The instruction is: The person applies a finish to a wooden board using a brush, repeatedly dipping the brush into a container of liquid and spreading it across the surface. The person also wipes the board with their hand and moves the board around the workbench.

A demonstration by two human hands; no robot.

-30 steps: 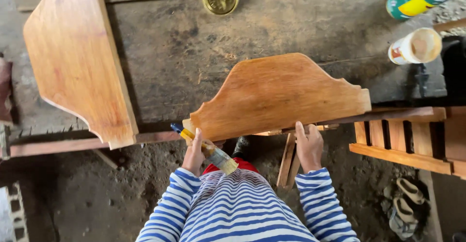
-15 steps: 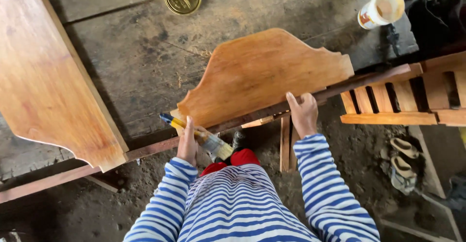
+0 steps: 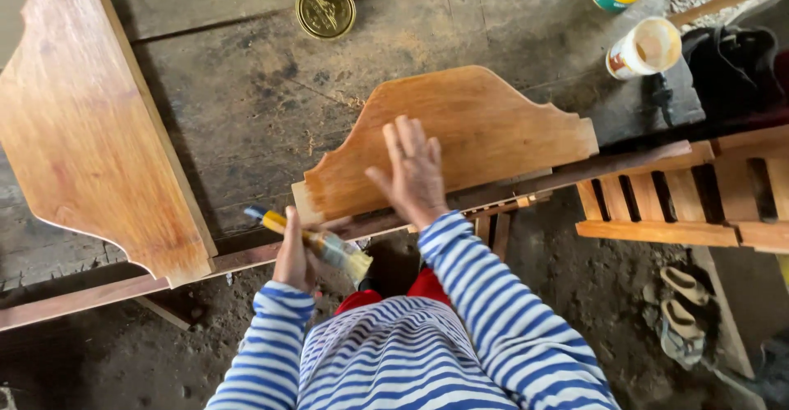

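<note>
Nearest your striped sleeves, your left hand (image 3: 294, 254) is gripping a yellow-handled paintbrush (image 3: 316, 243), its bristle end pointing toward your body. Just beyond, your right hand (image 3: 413, 172) is lying flat and unclenched, fingers spread, on the near part of the shaped wooden panel (image 3: 460, 135). The panel is resting on the dark workbench (image 3: 230, 98), its lower edge at the bench's front rail. It is looking stiff and fairly light, and its glossy face is probably slippery or tacky with finish, so you are better off taking it by the edges. Half a second ago your right hand was grasping that lower edge; now it is pressing on the face. Farther off, a larger panel (image 3: 82, 131) is lying at left, with a brass-coloured lid (image 3: 325, 10) and a cup (image 3: 645, 47) behind.
</note>
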